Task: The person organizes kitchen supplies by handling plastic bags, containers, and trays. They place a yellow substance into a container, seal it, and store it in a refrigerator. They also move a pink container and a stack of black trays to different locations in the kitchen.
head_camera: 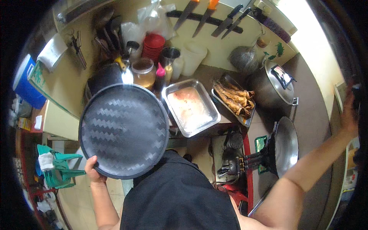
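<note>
My left hand (95, 172) grips the lower left rim of a round black tray (123, 130) with a zigzag woven pattern, its thumb over the edge. The tray is held up, its flat face towards me. My right arm is stretched far to the right, and my right hand (349, 112) is a blur at the picture's rim beside something dark. Its fingers cannot be made out. On the counter before me sits a rectangular metal pan (189, 107) with a reddish wet residue. A smaller metal tray (234, 99) beside it holds browned, cooked-looking food pieces.
A large lidded pot (271, 83) and a wok (286, 146) stand on the right. Behind the tray are a jar of brownish liquid (143, 74), stacked red bowls (153, 46) and squeeze bottles. Knives (227, 24) hang on a wall rack. A green plastic chair (59, 164) stands at left.
</note>
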The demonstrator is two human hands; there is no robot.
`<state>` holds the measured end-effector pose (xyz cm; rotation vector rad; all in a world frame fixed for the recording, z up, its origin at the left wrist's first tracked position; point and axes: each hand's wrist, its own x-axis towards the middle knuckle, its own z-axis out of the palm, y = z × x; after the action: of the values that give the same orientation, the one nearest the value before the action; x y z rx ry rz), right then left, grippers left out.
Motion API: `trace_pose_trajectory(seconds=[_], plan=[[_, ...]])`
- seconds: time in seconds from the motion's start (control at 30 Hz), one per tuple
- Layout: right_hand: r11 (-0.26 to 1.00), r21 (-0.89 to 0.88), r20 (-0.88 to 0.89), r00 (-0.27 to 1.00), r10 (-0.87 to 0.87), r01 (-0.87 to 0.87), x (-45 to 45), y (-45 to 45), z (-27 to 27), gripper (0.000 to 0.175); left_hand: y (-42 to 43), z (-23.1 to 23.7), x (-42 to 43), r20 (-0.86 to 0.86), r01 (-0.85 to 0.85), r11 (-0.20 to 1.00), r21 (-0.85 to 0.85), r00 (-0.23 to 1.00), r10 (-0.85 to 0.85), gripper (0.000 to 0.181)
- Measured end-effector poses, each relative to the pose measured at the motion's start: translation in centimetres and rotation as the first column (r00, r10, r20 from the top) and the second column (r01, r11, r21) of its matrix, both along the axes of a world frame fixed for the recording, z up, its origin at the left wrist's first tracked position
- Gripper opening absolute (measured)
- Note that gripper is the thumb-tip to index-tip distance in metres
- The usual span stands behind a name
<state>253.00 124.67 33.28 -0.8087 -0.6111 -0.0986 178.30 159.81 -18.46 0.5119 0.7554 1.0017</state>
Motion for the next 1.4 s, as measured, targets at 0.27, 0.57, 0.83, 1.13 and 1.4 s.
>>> trace_pose_trajectory(seconds=[0.27,0.57,0.83,1.13,1.4], plan=[[0.889,0.027,-0.188,0.871,0.454,-0.457,-19.4,5.8,-33.4,0.075,-3.5,-0.6,-5.4,-0.005,-0.180,0.983,0.043,0.984,0.180,0.064],[0.632,0.278,-0.635,0.356,0.686,-0.723,-26.8,5.2,-53.8,0.080,-6.9,0.5,-2.7,0.098,-0.200,0.979,0.039,0.976,0.195,0.070],[0.528,0.385,-0.767,0.055,0.639,-0.757,-27.4,4.3,-65.5,0.047,-5.7,0.5,3.1,0.114,-0.116,0.993,-0.001,0.987,0.115,0.067],[0.541,0.385,-0.818,-0.005,0.575,-0.747,-26.8,6.2,-70.2,0.028,-4.7,1.1,7.7,0.109,-0.057,0.997,0.054,0.993,0.050,0.070],[0.524,0.270,-0.891,-0.002,0.455,-0.808,-26.8,8.4,-65.5,0.039,3.6,1.5,7.2,0.113,0.118,0.989,0.090,0.985,-0.128,0.067]])
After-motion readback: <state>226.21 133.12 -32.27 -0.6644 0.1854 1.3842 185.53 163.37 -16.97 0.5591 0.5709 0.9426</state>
